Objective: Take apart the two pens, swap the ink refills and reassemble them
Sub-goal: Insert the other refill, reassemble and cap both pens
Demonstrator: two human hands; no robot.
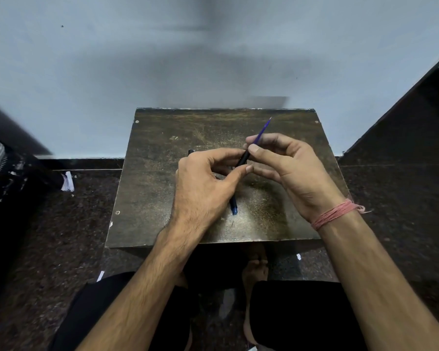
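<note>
Centre frame, over the worn table (162,198): left hand (203,188) pinches black pen barrel (243,159), right hand (292,168) pinches blue refill (262,130) sticking out toward upper right. Blue pen part (233,206) lies on table below the hands.

Scuffed dark wooden table (162,153) stood against pale blue-grey wall (112,59); dark speckled stone floor (48,224) either side.
</note>
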